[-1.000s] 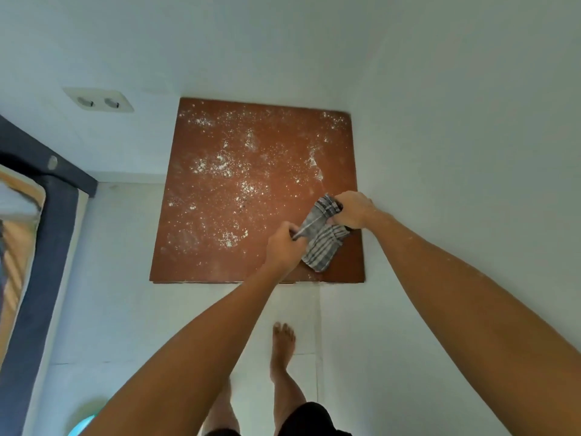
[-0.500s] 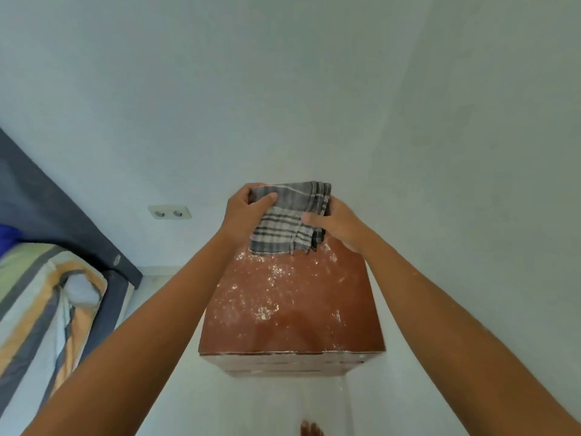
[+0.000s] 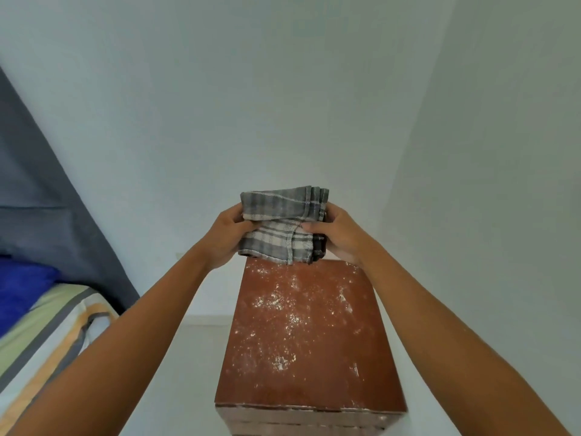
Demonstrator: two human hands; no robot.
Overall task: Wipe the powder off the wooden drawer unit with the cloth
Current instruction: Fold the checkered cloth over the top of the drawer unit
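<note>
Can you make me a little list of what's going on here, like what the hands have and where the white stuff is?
left hand: grips the left edge of the checked cloth
right hand: grips the cloth's right edge
cloth: folded, held up above the far end of the wooden drawer unit, not touching it
powder: white specks scattered over the unit's top
bed: striped sheet, at the left

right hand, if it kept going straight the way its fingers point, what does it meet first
The right hand points left into the folded cloth it already grips; past that, the left hand on the other side, though depth is unclear.
</note>
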